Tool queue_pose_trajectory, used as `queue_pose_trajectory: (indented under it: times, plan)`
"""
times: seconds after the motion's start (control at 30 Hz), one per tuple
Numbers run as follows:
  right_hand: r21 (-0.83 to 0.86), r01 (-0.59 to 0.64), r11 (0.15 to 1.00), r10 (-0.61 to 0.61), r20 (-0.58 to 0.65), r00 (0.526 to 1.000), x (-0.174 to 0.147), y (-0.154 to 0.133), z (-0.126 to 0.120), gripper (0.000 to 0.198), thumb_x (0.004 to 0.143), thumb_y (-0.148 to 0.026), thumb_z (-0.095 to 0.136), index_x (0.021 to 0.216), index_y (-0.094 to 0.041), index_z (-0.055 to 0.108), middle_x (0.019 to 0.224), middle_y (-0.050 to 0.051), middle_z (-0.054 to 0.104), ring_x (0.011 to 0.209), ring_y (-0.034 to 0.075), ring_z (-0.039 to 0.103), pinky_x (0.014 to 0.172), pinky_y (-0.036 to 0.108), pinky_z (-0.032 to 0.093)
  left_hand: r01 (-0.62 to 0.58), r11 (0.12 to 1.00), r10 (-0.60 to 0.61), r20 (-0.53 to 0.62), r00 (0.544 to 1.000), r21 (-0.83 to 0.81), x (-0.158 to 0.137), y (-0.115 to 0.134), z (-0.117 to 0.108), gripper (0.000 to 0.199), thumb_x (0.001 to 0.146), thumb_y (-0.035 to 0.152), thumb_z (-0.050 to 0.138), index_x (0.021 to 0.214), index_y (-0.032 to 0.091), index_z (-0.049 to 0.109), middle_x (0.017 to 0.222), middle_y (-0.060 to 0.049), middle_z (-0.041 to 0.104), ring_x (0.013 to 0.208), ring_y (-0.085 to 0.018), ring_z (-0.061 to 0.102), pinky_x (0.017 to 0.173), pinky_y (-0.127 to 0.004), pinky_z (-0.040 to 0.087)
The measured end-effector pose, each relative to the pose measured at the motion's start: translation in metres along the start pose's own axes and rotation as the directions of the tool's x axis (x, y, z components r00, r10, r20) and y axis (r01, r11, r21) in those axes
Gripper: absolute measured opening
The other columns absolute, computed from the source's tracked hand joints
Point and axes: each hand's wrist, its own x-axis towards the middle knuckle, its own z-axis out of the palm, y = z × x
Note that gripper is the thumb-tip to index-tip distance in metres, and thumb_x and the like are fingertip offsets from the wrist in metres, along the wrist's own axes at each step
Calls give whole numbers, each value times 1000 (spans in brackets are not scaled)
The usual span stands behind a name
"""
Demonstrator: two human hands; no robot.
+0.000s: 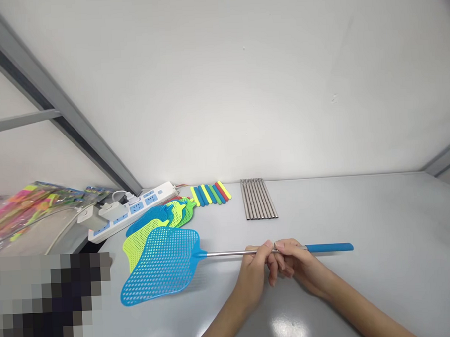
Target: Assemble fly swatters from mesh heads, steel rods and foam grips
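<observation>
A blue fly swatter (162,263) lies across the front of my view, its perforated head to the left and its blue grip to the right. A thin metal rod joins the two ends. My left hand (255,266) pinches that rod near its middle. Right beside it, my right hand (296,262) closes on the rod just short of the blue grip. The two hands nearly touch at the fingertips. Under and behind the blue head lie loose swatter heads: a yellow one (146,236), a green one (188,215) and others in blue and red.
A row of metal tubes (259,199) lies near the wall. To their left are several coloured handles (211,194). A white power strip (137,209) with plugs runs along the table's left side. Bagged colourful items (40,201) are beyond the frame post, and a pixelated patch hides the lower left.
</observation>
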Motion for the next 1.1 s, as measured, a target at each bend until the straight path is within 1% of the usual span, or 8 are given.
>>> queue_pose_trajectory:
  times: [0.13,0.23,0.33,0.43,0.67,0.77,0.93,1.1]
  plan:
    - [-19,-11,1000,10,-64,998,0,2,0,37,76,-32,43,44,-14,45,38,-2,37,43,12,45,48,25,24,29,999,-29,-6,1000,-38,1,-1,0,50,80,34,30,37,16,49,32,0,41,41,-14,46,56,-27,36]
    - [-25,-10,1000,8,-90,996,0,4,1,37,77,-30,40,43,-15,42,37,-2,36,43,13,46,49,25,23,62,996,-62,6,998,-60,2,-2,0,48,79,31,30,41,15,54,30,0,41,37,-13,43,53,-27,36]
    - [-7,-10,1000,9,-146,989,-1,5,3,37,76,-28,40,42,-16,39,37,-3,34,43,13,46,49,26,24,77,995,-76,4,997,-69,2,-1,1,46,78,30,31,45,14,58,30,1,41,38,-13,43,55,-28,36]
    - [-3,22,1000,-22,-183,983,-1,4,5,37,75,-26,40,40,-17,36,37,-3,32,42,12,42,48,26,23,77,994,-78,-3,997,-79,1,1,2,45,78,30,32,46,14,60,30,0,41,39,-14,44,56,-28,36]
    - [39,20,999,-12,-193,981,-3,2,7,36,74,-27,42,41,-17,32,40,-4,26,42,9,31,50,25,25,75,995,-74,7,997,-73,0,3,1,50,78,30,31,36,15,53,30,0,40,40,-13,46,56,-28,36]
    - [40,3,999,5,-204,979,-4,2,7,36,74,-28,43,42,-17,31,42,-5,24,43,8,29,49,25,24,97,993,-98,-3,995,-63,-1,4,0,52,78,31,30,31,17,47,30,0,38,38,-13,44,52,-27,35]
    - [13,-9,1000,12,-228,974,-4,1,5,37,73,-28,45,42,-17,28,44,-5,22,44,8,24,46,24,22,162,985,-164,-27,986,-65,0,3,-2,50,76,32,31,29,18,41,27,1,32,34,-11,39,49,-26,33]
    - [-27,-14,1000,7,-243,970,-5,-3,6,36,72,-26,44,42,-18,27,44,-4,21,45,9,23,46,25,21,170,984,-172,-36,984,-46,1,4,-4,49,75,31,32,28,18,37,26,2,29,32,-10,38,48,-25,32]
